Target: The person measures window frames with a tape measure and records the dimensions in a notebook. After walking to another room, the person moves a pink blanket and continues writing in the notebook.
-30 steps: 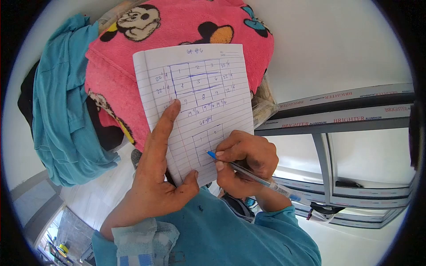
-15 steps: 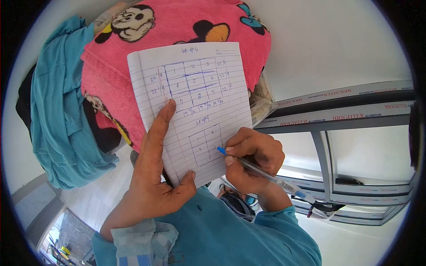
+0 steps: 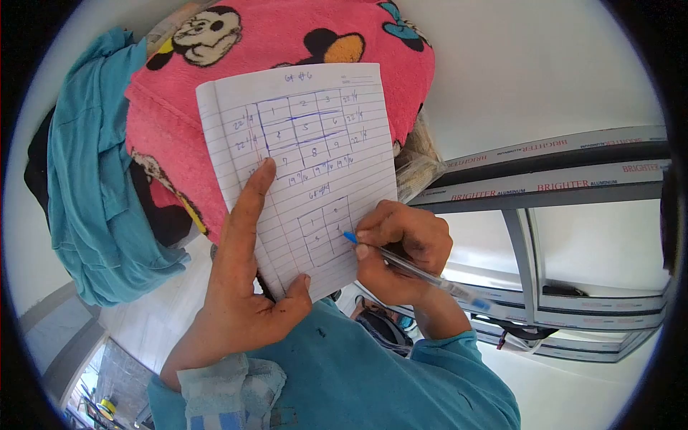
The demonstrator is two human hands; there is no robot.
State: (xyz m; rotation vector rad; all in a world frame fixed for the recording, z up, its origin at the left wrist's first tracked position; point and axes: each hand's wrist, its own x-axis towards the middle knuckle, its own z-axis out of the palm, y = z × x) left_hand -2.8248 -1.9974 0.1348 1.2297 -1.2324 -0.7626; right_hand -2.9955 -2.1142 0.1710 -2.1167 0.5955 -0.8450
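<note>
A lined notebook (image 3: 236,172) is held up in front of me, its page bearing two hand-drawn blue grids with numbers in their cells and figures along the sides of the upper one. My left hand (image 3: 247,279) grips its lower left side, with the thumb and a long finger lying on the page and the rest hidden behind. Pinched in my right hand (image 3: 405,251) is a clear ballpoint pen (image 3: 423,276) with a blue tip. That tip rests at the lower, smaller grid, beside its right-hand cells, where a small mark shows.
Behind the notebook bulges a pink fleece blanket (image 3: 279,36) with cartoon figures. Teal cloth (image 3: 100,179) hangs at the left. On the right, grey aluminum frames (image 3: 552,186) with printed "BRIGHTER" tape stand against a pale wall (image 3: 523,64). Clear plastic wrap (image 3: 423,161) shows near the blanket.
The notebook and both hands have shifted slightly left in view. A small mark now shows in the lower grid's right-hand cell, and the pen tip sits a little higher and further left.
</note>
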